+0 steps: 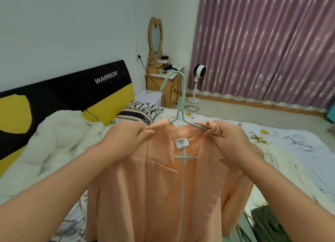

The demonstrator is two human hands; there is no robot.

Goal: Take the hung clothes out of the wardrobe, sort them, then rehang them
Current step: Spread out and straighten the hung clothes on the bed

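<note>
A peach-orange jacket (pixel 148 196) with lapels hangs in front of me on a pale mint hanger (pixel 182 97), whose hook points up and to the left. My left hand (pixel 125 135) pinches the jacket's left shoulder at the collar. My right hand (pixel 230 138) grips the bunched right shoulder fabric over the hanger's arm. A white label (pixel 181 143) shows inside the neck. The hanger's lower bar shows between the lapels. The wardrobe is out of sight.
Below lies a bed with a patterned white sheet (pixel 290 144), a white fluffy blanket (pixel 54 138) at left, a lettered pillow (pixel 143 111) and dark green clothing (pixel 268 223) at lower right. Behind stand a black-yellow headboard (pixel 63 97), wooden dresser (pixel 163 82), fan (pixel 198 75) and purple curtains (pixel 262 42).
</note>
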